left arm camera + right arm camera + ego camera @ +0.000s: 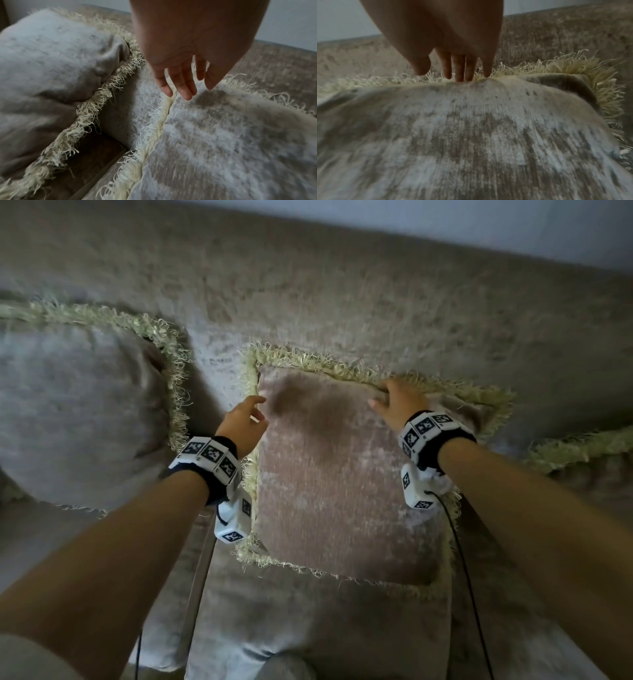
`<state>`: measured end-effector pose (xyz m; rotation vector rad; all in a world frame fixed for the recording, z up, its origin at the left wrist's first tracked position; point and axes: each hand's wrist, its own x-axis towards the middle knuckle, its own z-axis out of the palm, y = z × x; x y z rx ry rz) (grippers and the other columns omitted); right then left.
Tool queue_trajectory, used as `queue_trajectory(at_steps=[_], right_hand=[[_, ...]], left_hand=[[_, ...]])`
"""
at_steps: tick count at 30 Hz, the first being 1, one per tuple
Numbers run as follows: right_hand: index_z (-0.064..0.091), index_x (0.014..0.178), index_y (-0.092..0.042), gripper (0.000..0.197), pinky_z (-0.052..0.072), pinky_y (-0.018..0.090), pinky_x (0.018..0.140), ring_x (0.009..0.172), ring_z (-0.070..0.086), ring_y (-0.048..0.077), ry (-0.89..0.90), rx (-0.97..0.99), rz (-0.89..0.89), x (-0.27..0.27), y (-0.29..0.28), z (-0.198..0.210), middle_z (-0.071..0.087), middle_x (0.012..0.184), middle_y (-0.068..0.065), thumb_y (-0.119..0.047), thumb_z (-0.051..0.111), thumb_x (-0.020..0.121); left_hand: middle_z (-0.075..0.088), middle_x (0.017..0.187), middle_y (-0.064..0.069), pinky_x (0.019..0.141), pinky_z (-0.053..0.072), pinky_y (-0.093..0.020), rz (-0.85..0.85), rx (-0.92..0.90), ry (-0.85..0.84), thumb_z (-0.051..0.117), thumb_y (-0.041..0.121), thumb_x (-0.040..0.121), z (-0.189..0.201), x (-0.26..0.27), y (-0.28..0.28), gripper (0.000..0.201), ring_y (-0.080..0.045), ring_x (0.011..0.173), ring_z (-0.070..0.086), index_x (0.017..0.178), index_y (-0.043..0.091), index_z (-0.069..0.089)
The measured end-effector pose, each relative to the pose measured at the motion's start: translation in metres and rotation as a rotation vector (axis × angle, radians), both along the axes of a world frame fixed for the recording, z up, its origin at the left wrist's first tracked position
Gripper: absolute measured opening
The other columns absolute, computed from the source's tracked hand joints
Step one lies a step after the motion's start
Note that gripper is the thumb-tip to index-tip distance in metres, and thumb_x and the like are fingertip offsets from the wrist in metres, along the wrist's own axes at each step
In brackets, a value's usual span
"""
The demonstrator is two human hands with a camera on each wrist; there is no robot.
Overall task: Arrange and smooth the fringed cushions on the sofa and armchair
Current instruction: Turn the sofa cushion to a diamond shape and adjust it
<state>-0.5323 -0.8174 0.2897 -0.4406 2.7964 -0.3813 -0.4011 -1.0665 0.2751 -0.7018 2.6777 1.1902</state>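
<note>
A pinkish-grey cushion (339, 481) with a cream fringe leans on the sofa back in the middle of the head view. My left hand (245, 422) hovers at its upper left edge, fingers straight and spread; in the left wrist view the fingertips (186, 94) are right at the fringe seam of the cushion (231, 142). My right hand (394, 402) lies on the cushion's top edge, and its straight fingers (459, 75) press the seam of the cushion (471, 135) by the fringe. A second grey fringed cushion (78, 412) stands to the left.
The brown-grey sofa back (342, 302) runs across the top, with a pale wall above it. The fringe of a third cushion (582, 446) shows at the right edge. The sofa seat (308, 628) lies below the cushions. Black cables hang from both wrist units.
</note>
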Motion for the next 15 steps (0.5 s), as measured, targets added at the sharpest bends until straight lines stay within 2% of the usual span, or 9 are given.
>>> queue_trajectory(at_steps=[3,4,7,9,11,13,15], right_hand=[[0.023,0.144,-0.014,0.098,0.041,0.048,0.103,0.123,0.049,0.033,-0.177,0.101,0.03,-0.006,-0.001,-0.007,0.046,0.139,0.013,-0.064,0.064,0.071],[0.019,0.146,-0.015,0.105,0.043,0.046,0.102,0.123,0.05,0.032,-0.225,0.124,0.033,-0.007,-0.002,-0.006,0.045,0.141,0.013,-0.068,0.064,0.067],[0.034,0.14,-0.009,0.101,0.043,0.042,0.101,0.122,0.049,0.033,-0.31,0.305,0.12,-0.011,-0.004,-0.005,0.046,0.139,0.016,-0.075,0.057,0.067],[0.034,0.141,-0.014,0.099,0.032,0.049,0.109,0.133,0.033,0.037,-0.286,0.386,0.143,-0.01,-0.004,-0.001,0.033,0.147,0.016,-0.077,0.054,0.068],[0.03,0.143,-0.02,0.098,0.02,0.054,0.111,0.139,0.02,0.036,-0.238,0.409,0.166,-0.006,-0.001,0.005,0.022,0.152,0.012,-0.076,0.055,0.068],[0.027,0.145,-0.02,0.1,0.016,0.052,0.113,0.14,0.022,0.032,-0.244,0.376,0.199,-0.002,0.003,0.012,0.024,0.153,0.009,-0.075,0.057,0.067],[0.025,0.146,-0.017,0.102,0.019,0.047,0.115,0.139,0.029,0.029,-0.305,0.303,0.202,0.002,0.007,0.02,0.027,0.153,0.007,-0.072,0.06,0.067]], left_hand=[[0.061,0.109,-0.007,0.079,0.044,-0.029,0.02,-0.007,-0.014,0.051,0.013,0.091,-0.009,-0.005,-0.008,0.041,-0.02,0.094,0.056,0.131,0.017,0.046],[0.061,0.112,-0.008,0.08,0.044,-0.029,0.026,-0.018,-0.026,0.05,0.012,0.091,-0.012,-0.006,-0.01,0.041,-0.021,0.096,0.057,0.132,0.016,0.046],[0.056,0.126,-0.015,0.093,0.042,-0.034,0.019,-0.093,-0.155,0.044,0.008,0.093,-0.018,-0.01,-0.01,0.044,-0.029,0.115,0.052,0.136,0.01,0.041],[0.045,0.138,-0.02,0.102,0.037,-0.036,-0.019,-0.138,-0.316,0.04,0.007,0.093,-0.02,-0.012,-0.009,0.048,-0.033,0.126,0.044,0.141,0.005,0.032],[0.045,0.138,-0.021,0.1,0.039,-0.039,-0.047,-0.144,-0.405,0.042,0.006,0.092,-0.018,-0.013,-0.008,0.049,-0.036,0.125,0.044,0.14,0.003,0.033],[0.05,0.132,-0.022,0.096,0.045,-0.041,-0.063,-0.136,-0.423,0.048,0.006,0.089,-0.013,-0.013,-0.006,0.047,-0.038,0.118,0.05,0.135,0.002,0.038],[0.051,0.131,-0.02,0.096,0.045,-0.041,-0.05,-0.108,-0.404,0.058,0.009,0.086,-0.012,-0.014,-0.005,0.056,-0.037,0.118,0.051,0.136,0.002,0.035]])
